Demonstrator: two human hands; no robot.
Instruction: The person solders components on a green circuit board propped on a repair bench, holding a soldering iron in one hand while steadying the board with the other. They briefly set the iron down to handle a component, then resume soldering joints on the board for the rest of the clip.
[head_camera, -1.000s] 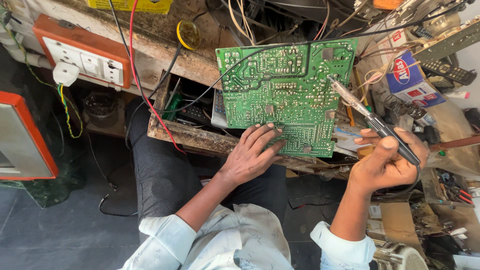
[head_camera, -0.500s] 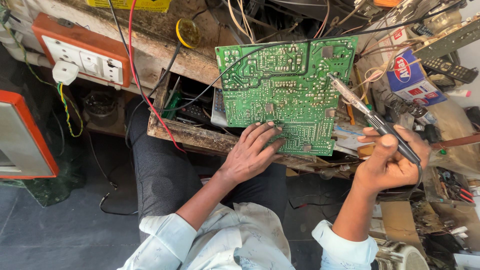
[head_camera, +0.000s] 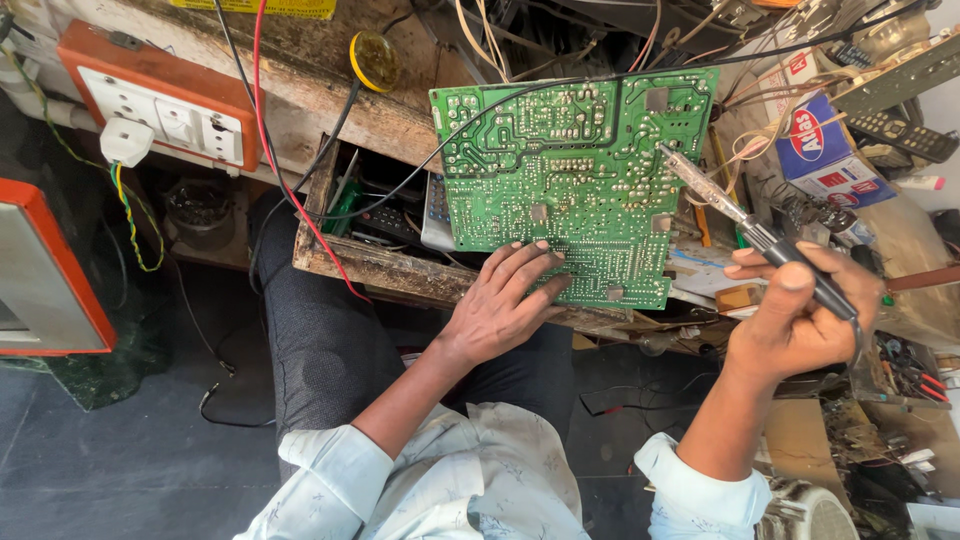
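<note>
The left hand lies flat, fingers spread, on the green circuit board. The right hand grips a soldering iron, its tip touching the board's right edge.

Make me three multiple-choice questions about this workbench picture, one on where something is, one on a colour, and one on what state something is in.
1. Where does the left hand rest?
A. on the lower edge of the circuit board
B. on the socket panel
C. on the floor

2. What colour is the frame around the white socket panel?
A. blue
B. orange
C. grey

3. How is the soldering iron being handled?
A. it lies loose on the bench
B. it hangs from a hook
C. the right hand grips it, tip pointed at the board's right side

Answers:
1 A, the fingers lie spread on the board's lower edge.
2 B, an orange border surrounds the white plate.
3 C, the fingers wrap the dark handle and the metal tip reaches the board.
</note>
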